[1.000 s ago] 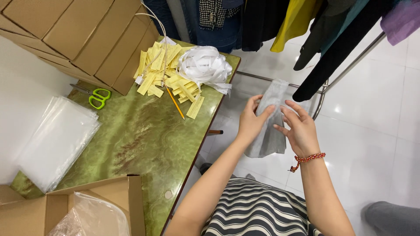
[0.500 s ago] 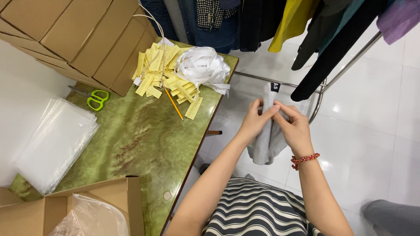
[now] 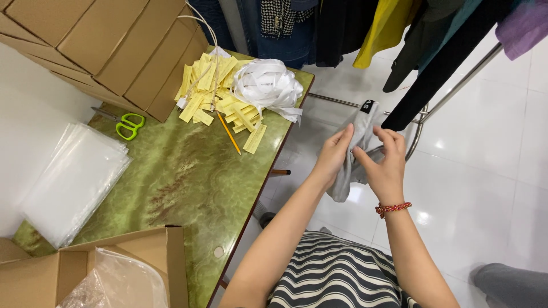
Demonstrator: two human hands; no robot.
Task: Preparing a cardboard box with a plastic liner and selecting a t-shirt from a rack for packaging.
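Both hands hold one grey sock (image 3: pixel 355 154) in the air, right of the counter (image 3: pixel 188 182). The left hand (image 3: pixel 334 157) and the right hand (image 3: pixel 385 165) each grip it, fingers closed on the fabric near its cuff. This looks like the folding or smoothing step; next calls for an even fold. Counted: one pair of scissors (image 3: pixel 127 122), one pencil (image 3: pixel 229 133), one stack of clear bags (image 3: pixel 71 179).

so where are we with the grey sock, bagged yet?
Not bagged. Both hands, left hand and right hand, hold the grey sock in the air beside the green table. The stack of clear bags lies untouched, as do the yellow tags and pencil. The open box shows only a plastic liner.
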